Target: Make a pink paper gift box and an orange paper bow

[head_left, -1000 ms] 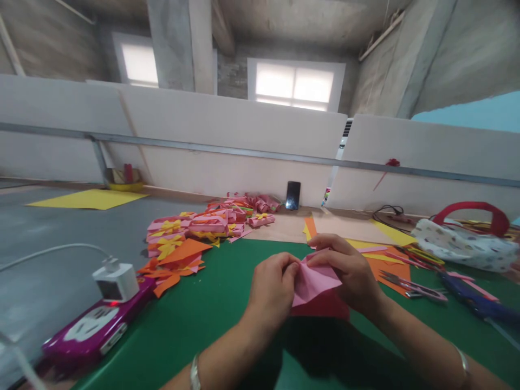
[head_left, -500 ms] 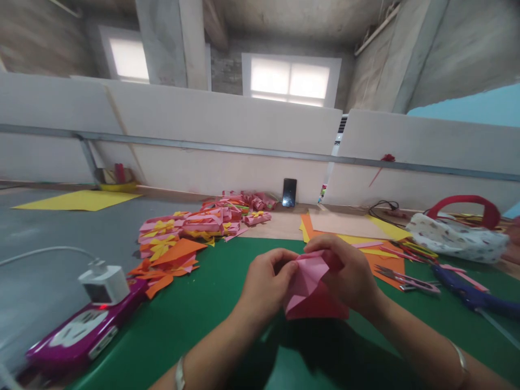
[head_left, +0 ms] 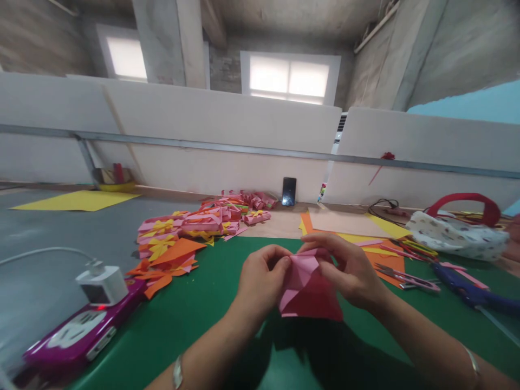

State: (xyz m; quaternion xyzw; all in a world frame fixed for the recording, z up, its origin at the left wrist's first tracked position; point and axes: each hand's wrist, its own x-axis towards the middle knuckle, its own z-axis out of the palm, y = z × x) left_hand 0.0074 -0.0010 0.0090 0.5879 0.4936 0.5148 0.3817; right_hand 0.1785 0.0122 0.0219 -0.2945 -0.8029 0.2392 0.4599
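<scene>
Folded pink paper (head_left: pixel 304 290) sits between the hands, above the green mat (head_left: pixel 203 314). The left hand (head_left: pixel 260 279) pinches its upper left corner, thumb closed on fingers; the right hand (head_left: pixel 351 271), loosely curled, grips the upper right edge, some fingertips hidden. A blue glue gun (head_left: pixel 461 287) runs out of view.

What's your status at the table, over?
Left hand, right hand: both holding pink paper. Paper partly folded, green mat beneath. Scissors lie rightward, clear of hands.
</scene>
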